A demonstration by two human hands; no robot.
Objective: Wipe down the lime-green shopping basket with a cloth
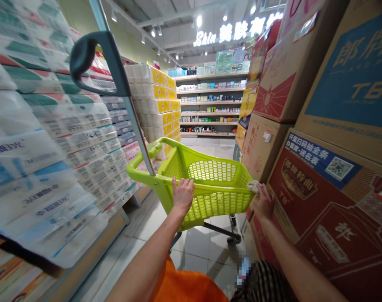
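A lime-green plastic shopping cart (222,197) with meshed sides stands sideways in front of me, its basket showing no goods. My left hand (183,195) is closed over the near rim, beside the push-handle end. At the far right corner of the basket, my right hand (262,201) grips a crumpled whitish cloth (254,186), which touches the rim there. A metal pole with a dark grey loop grip (99,63) rises from the handle end of the cart. The fingertips of both hands are partly hidden.
Wrapped tissue packs (84,138) are stacked high on the left. Cardboard cartons (329,184) form a wall close on the right, near the cart's front end. Yellow-and-white packs (159,100) stand behind the cart. Shelves of small goods (213,102) line the back beyond the tiled floor (191,247).
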